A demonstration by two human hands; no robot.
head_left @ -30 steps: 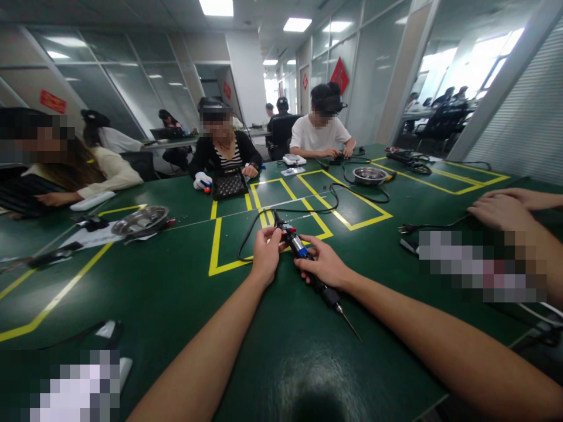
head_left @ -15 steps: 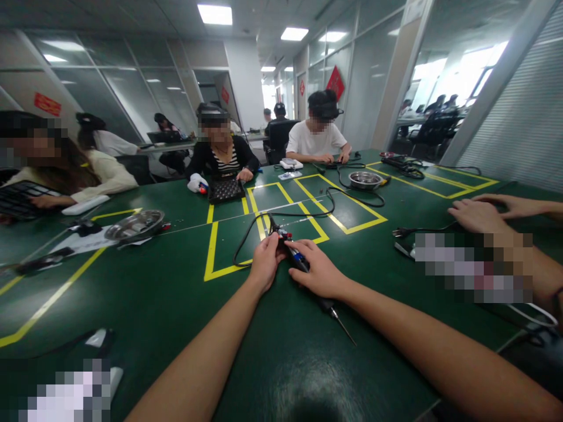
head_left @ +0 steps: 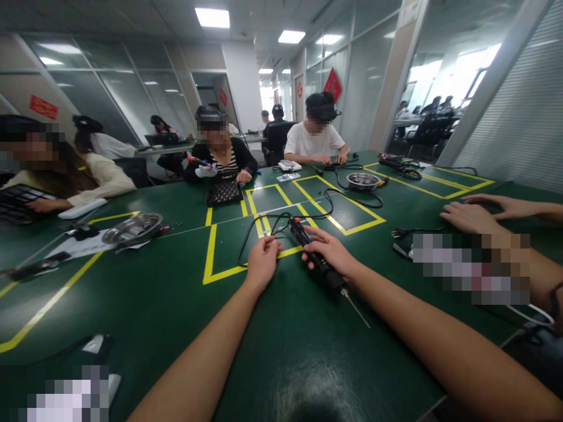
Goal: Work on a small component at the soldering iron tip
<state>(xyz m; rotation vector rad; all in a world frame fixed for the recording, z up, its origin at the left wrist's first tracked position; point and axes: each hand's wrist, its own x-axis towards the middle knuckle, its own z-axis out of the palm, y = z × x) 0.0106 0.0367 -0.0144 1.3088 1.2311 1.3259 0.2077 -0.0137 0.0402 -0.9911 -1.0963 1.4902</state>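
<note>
My right hand (head_left: pixel 332 252) is closed around a black corded electric screwdriver (head_left: pixel 323 265), held slantwise above the green table. Its long thin bit points down toward me at the right, and the end with the orange part faces away. From that far end a black cord (head_left: pixel 241 246) loops left and runs back across the table. To the left of the screwdriver, apart from it, my left hand (head_left: pixel 264 261) has its fingers curled together beside the cord. What sits between those fingertips, if anything, is too small to make out.
Yellow tape (head_left: pixel 209 252) marks rectangles on the green table (head_left: pixel 281 363). Metal bowls stand at left (head_left: pixel 134 228) and far right (head_left: pixel 363 180). A co-worker across holds a red-tipped tool over a black tray (head_left: pixel 224 192). Another person's hands (head_left: pixel 475 214) rest at right near a plug (head_left: pixel 398 233).
My hands have moved apart. The screwdriver has shifted right with my right hand, and my left hand has come off its cord end. The co-worker across has raised the red-tipped tool.
</note>
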